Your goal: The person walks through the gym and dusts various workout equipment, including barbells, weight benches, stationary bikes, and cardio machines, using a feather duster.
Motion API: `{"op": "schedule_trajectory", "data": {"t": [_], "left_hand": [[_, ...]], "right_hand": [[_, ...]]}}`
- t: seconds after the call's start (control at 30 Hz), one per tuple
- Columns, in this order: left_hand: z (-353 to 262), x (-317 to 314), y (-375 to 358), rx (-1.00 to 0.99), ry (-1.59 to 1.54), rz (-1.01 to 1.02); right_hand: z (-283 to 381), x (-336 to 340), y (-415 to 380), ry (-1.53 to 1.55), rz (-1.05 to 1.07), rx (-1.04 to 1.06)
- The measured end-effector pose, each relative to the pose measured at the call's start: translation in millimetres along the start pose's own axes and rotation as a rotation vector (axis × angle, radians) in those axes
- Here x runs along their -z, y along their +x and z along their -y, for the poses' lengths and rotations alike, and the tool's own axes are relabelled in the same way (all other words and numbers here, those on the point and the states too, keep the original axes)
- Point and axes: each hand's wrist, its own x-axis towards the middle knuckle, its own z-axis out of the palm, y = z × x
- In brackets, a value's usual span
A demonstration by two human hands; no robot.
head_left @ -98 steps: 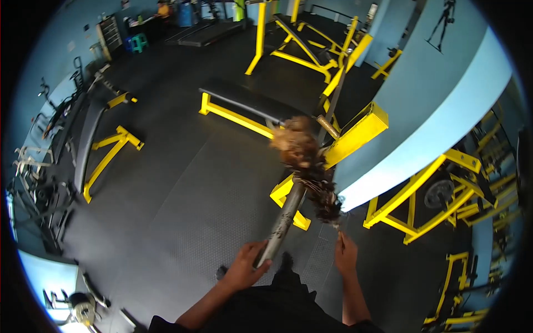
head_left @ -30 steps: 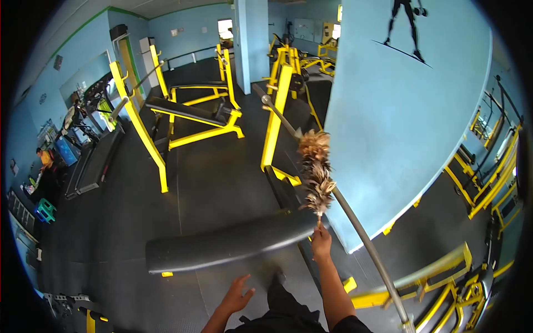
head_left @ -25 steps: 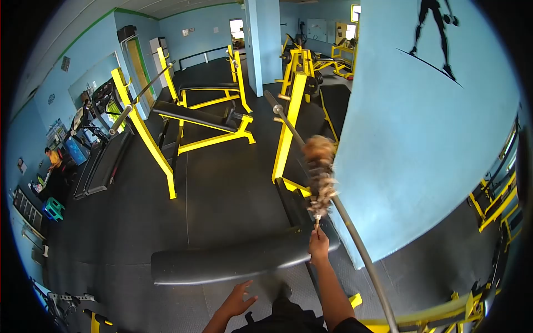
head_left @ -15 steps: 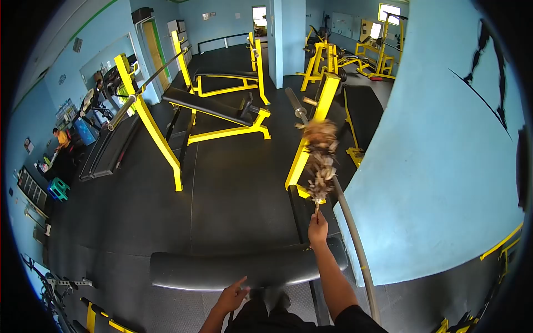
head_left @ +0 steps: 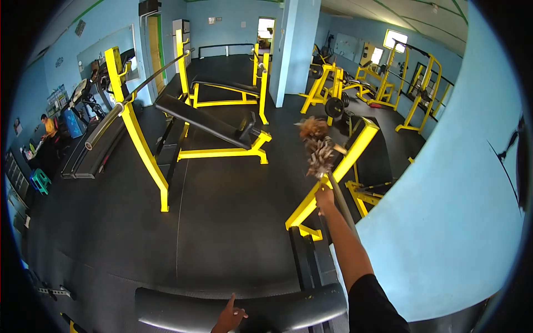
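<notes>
My right hand (head_left: pixel 325 198) is wrapped round the handle of a brown feather duster (head_left: pixel 320 157), held out ahead with the arm stretched. The feathers are slightly blurred and overlap the yellow rack post (head_left: pixel 355 154) in this view. Close by the hand, a grey barbell (head_left: pixel 343 206) runs down past the forearm, partly hidden by it. Low in the view, my left hand (head_left: pixel 230 318) holds nothing; its index finger points forward and the others are loosely bent. It appears over the black padded bench (head_left: pixel 177 307).
An inclined bench (head_left: pixel 202 119) stands ahead, with a barbell on the yellow post (head_left: pixel 133 130) to its left. A light blue curved wall (head_left: pixel 444 222) closes off the right side. At far left a person (head_left: pixel 49 126) sits near a treadmill (head_left: pixel 102 147).
The view has tilted up and shifted. My right hand has moved the duster from above the bar end to beside the yellow post. My left hand sits lower in view.
</notes>
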Motion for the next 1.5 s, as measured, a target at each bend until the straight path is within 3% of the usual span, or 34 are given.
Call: {"op": "schedule_trajectory", "data": {"t": [0.07,0.13,0.17,0.23,0.3,0.33,0.37,0.43,0.47,0.5,0.53,0.6,0.63,0.67,0.73,0.77,0.8,0.83,0.97,1.0,1.03,1.07,1.13,1.2,1.3,1.33,1.4,1.47,1.5], "left_hand": [[8.5,6.4,17.6,0.073,-0.152,-0.047],[35.6,8.7,36.6,-0.191,0.178,-0.062],[31.9,8.1,35.9,-0.152,0.167,-0.056],[-1.3,18.9,52.2,-0.273,0.27,-0.009],[-13.2,17.0,65.1,-0.279,0.324,0.058],[-20.2,11.4,74.0,-0.31,0.377,0.117],[-30.7,6.0,83.2,-0.298,0.371,0.126],[-43.2,-3.1,95.9,-0.231,0.542,0.38],[-30.1,-12.5,95.4,-0.22,0.552,0.398],[-10.3,-24.7,96.4,-0.376,0.692,0.378],[8.5,-35.1,94.2,-0.537,0.827,0.365],[40.4,-48.9,74.7,-0.611,0.995,0.478],[46.0,-53.2,67.0,-0.721,1.158,0.54],[29.6,-50.1,52.7,-0.667,1.088,0.543],[11.3,-49.1,41.5,-0.576,0.865,0.459],[17.0,-51.1,35.4,-0.524,0.711,0.361],[31.1,-54.5,27.1,-0.438,0.674,0.293],[40.9,-55.1,19.2,-0.349,0.645,0.212],[77.5,-58.6,-14.1,-0.195,0.633,0.222],[84.6,-61.7,-27.4,-0.173,0.653,0.233],[94.3,-62.7,-43.5,-0.138,0.701,0.287],[101.1,-67.8,-50.4,-0.115,0.742,0.328],[109.9,-74.1,-77.5,-0.062,0.713,0.357],[117.4,-90.6,-104.8,-0.018,0.666,0.369],[127.8,-104.2,-141.4,0.046,0.513,0.352],[127.7,-107.6,-151.6,0.051,0.514,0.339],[125.5,-113.2,-164.8,0.106,0.494,0.327],[126.5,-113.5,-173.0,0.13,0.484,0.29],[129.4,-112.9,-175.4,0.141,0.447,0.27]], "right_hand": [[16.4,-25.7,48.9,0.081,-0.015,0.056],[81.8,-19.9,12.6,0.152,0.129,-0.148],[81.2,-33.2,0.9,0.163,0.166,-0.082],[29.9,-80.9,-19.3,-0.035,0.228,0.31],[-7.1,-110.4,-111.3,0.062,0.317,0.493],[-19.7,-113.4,-161.5,-0.073,0.472,0.389],[-23.4,-111.6,-221.3,0.008,0.586,0.29],[-38.0,-95.8,-308.4,0.092,0.932,0.107],[-67.5,-92.5,-344.4,0.023,0.934,0.144],[-91.4,-92.3,-369.4,-0.046,0.935,0.179],[-107.3,-89.7,-376.0,-0.031,0.93,0.151],[-148.5,-59.6,-411.0,0.066,0.874,0.031],[-146.3,-37.8,-422.2,-0.109,0.811,-0.012],[-151.2,-18.1,-433.6,-0.094,0.775,-0.094],[-176.0,20.5,-449.4,-0.405,0.821,-0.18],[-228.6,27.5,-474.7,-0.38,0.766,-0.215],[-281.3,33.4,-500.5,-0.352,0.716,-0.234],[-286.8,58.4,-508.7,-0.534,0.831,-0.406],[-381.2,130.7,-570.1,-0.617,0.743,-0.496],[-420.9,136.1,-582.7,-0.692,0.711,-0.702],[-432.9,152.8,-593.5,-0.619,0.547,-0.749],[-463.7,156.3,-610.4,-0.57,0.264,-0.591],[-513.1,164.3,-616.5,-0.349,-0.056,-0.65],[-500.0,177.4,-597.7,-0.256,-0.106,-0.717],[-507.2,159.4,-607.3,-0.211,-0.203,-0.668],[-492.8,149.1,-616.5,-0.232,-0.221,-0.557],[-501.7,108.4,-650.0,-0.227,-0.181,-0.235],[-453.9,86.9,-670.5,-0.185,0.293,-0.49],[-475.4,55.5,-695.8,-0.361,0.683,-0.286]]}}
